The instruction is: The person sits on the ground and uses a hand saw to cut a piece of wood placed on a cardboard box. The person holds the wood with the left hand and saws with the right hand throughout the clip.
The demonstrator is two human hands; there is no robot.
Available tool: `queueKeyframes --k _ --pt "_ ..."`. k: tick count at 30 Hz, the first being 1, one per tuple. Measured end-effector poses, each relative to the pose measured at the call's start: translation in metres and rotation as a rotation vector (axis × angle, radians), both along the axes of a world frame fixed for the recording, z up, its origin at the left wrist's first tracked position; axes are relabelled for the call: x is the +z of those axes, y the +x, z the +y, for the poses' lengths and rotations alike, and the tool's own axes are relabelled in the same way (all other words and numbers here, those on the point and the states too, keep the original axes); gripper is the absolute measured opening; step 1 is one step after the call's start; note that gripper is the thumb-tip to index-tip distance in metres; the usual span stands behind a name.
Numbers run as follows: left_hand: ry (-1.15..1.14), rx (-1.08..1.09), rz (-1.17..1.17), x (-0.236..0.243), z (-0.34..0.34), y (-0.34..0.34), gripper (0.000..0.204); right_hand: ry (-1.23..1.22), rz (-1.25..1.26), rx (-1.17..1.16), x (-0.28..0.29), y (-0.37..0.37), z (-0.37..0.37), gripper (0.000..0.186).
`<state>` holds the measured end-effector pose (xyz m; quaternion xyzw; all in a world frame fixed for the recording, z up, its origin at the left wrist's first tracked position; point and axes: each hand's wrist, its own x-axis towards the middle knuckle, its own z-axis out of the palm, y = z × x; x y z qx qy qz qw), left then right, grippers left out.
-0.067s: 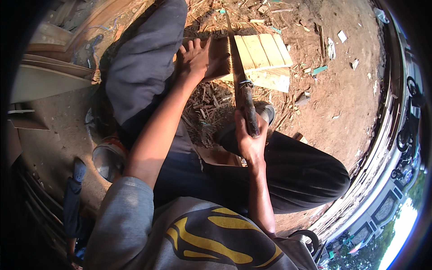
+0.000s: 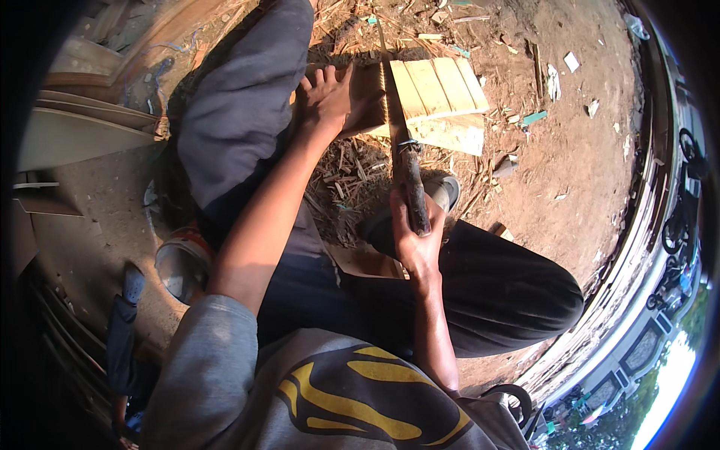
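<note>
My right hand (image 2: 420, 244) is wrapped round the dark handle of a handsaw (image 2: 411, 176). The saw's long blade points away from me and stands on edge across a wooden board (image 2: 441, 84). To the right of the blade the board is pale and sunlit, with several dark lines across it; its left part lies in shadow. My left hand (image 2: 327, 101) presses on that shaded part, fingers spread, a short way left of the blade. A second pale piece of wood (image 2: 457, 133) shows under the board's near edge.
Wood splinters (image 2: 352, 169) litter the dirt between my legs. My sandalled foot (image 2: 442, 191) is close to the saw handle. A bucket (image 2: 180, 270) stands by my left thigh, and panels (image 2: 90, 131) lie at the left. Another person's leg (image 2: 124, 330) shows at the lower left.
My right hand and the saw have slid very slightly toward me. The left hand stays in place on the board.
</note>
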<state>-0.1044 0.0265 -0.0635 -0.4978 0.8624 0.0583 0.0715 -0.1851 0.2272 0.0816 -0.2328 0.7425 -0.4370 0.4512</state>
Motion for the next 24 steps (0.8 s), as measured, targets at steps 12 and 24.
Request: queueKeyframes --k 12,24 --pt "0.044 0.01 -0.095 0.009 -0.004 -0.005 0.076 -0.063 0.109 0.001 -0.019 0.002 0.006 0.02" --pt "0.044 0.014 -0.1 0.006 -0.005 -0.006 0.072 -0.056 0.07 0.006 -0.017 -0.002 0.006 0.018"
